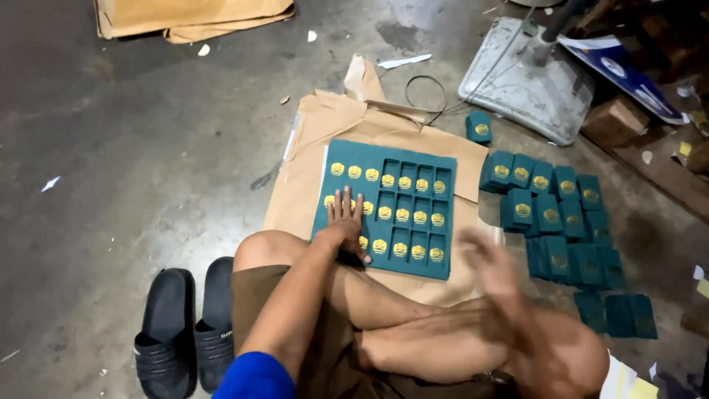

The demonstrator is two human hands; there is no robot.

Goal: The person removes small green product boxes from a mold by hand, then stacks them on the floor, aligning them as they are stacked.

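Note:
A dark green printed sheet (413, 166) with rows of gold emblems lies on brown paper (332, 125) on the concrete floor in front of my crossed legs. My left hand (345, 222) presses flat on the sheet's near left part, fingers spread. Blurred by motion, my right hand (489, 267) hovers above the sheet's right edge; nothing is visible in it. To the right, several small green cards (550, 214) with gold emblems lie in overlapping rows on the floor.
A pair of black slide sandals (185, 325) sits by my left knee. A grey metal base plate (528, 92) with a pole stands behind the cards. Folded cardboard (192, 18) lies at the top left. Paper scraps dot the floor.

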